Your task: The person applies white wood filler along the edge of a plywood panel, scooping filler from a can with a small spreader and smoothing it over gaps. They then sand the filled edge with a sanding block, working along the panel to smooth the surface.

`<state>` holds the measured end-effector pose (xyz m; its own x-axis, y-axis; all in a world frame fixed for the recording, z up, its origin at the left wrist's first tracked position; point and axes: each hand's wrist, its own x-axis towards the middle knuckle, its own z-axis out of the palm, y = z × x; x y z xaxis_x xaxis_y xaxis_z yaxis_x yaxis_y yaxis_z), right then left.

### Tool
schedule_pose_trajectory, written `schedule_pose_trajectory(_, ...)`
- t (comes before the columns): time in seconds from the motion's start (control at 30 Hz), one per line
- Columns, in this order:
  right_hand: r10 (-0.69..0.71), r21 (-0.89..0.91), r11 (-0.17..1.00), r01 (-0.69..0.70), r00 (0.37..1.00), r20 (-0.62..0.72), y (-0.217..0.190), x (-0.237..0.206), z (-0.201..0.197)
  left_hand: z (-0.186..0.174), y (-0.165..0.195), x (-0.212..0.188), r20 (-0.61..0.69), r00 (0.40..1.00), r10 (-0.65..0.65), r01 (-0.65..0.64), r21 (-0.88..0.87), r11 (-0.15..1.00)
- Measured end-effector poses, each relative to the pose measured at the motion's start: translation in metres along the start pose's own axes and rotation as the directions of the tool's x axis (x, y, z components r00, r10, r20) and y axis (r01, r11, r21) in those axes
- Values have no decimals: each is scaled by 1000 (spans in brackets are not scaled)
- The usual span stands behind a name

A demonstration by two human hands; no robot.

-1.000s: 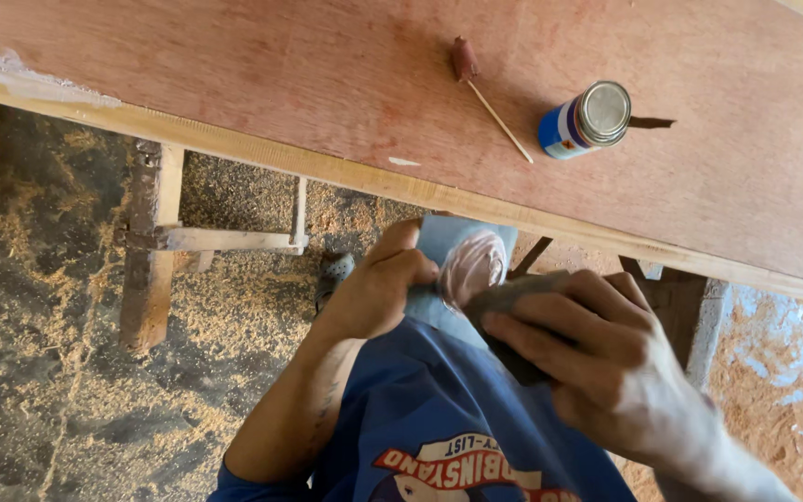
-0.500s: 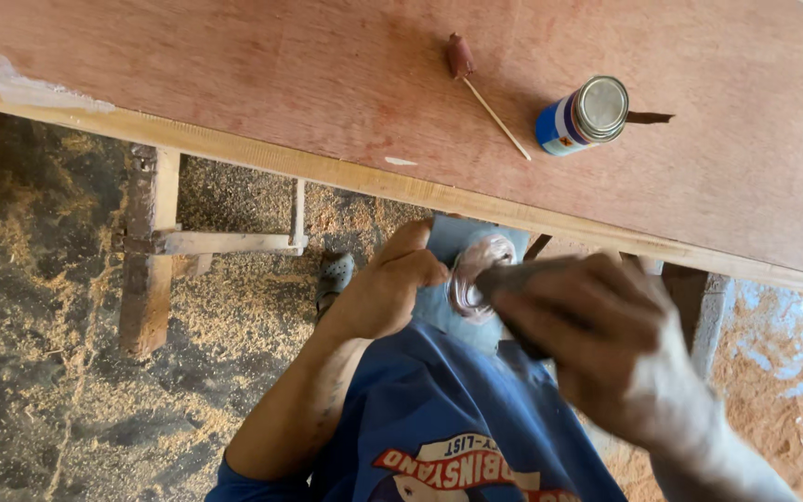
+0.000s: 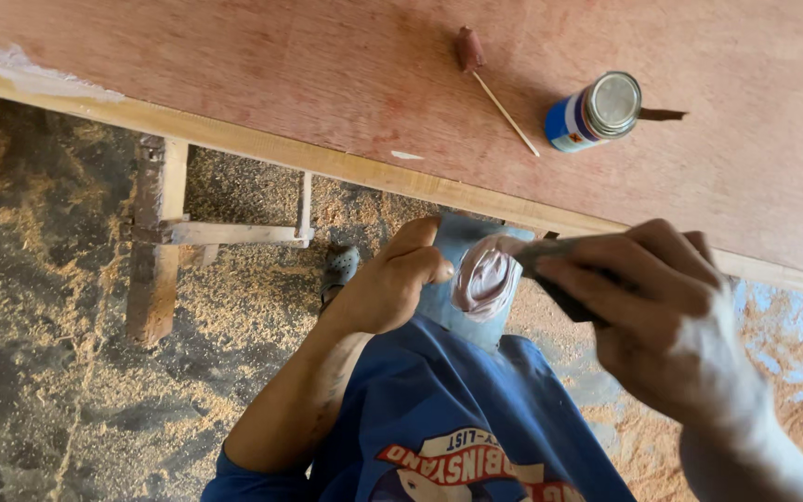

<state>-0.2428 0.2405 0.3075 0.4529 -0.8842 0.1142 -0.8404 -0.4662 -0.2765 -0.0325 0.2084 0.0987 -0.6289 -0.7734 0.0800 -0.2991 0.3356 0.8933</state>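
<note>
Closest to the camera, the right hand (image 3: 671,325) is closed in a firm grip around a dark scraper (image 3: 559,274), all fingers curled over its handle, the blade end reaching left into a smear of pinkish-grey putty (image 3: 485,277). That putty sits on a small blue-grey board (image 3: 453,311), held just below the table's front edge and above the blue shirt (image 3: 457,418). The left hand (image 3: 392,284) grips the board's left side, thumb pressed on its face beside the putty and the other fingers curled behind it. Under the hands, a grey shoe (image 3: 338,267) shows on the sawdust-covered floor (image 3: 67,372), near a rough wooden frame (image 3: 155,242). Farther off, the reddish plywood tabletop (image 3: 234,65) carries 1 thin stick with a wrapped red tip (image 3: 490,79) and, just to its right but apart from it, 1 blue tin with a metal lid (image 3: 595,112) lying tilted.
</note>
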Motion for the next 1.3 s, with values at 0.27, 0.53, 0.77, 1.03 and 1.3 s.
schedule_pose_trajectory(0.27, 5, 28, 1000, -6, 1000, 25, 5, 0, 1, -2, 13, 3, -153, 987, -53, -21, -447, 894)
schedule_pose_trajectory(0.53, -11, 54, 998, 10, 1000, 14, 13, -2, 3, 9, 4, 0, -223, 969, 111, -186, -352, 917)
schedule_pose_trajectory(0.77, -113, 192, 977, 98, 991, 67, 18, -6, 3, 6, 3, -5, -306, 916, 260, -331, -206, 921)
schedule_pose_trajectory(1.03, -103, 222, 971, 91, 994, 46, 18, -17, -1, -4, 16, 3, -205, 979, 19, -126, -526, 841)
schedule_pose_trajectory(1.3, -35, 196, 980, 29, 999, 27, 15, -18, 7, 1, 19, 4, -308, 935, 173, -236, -183, 954)
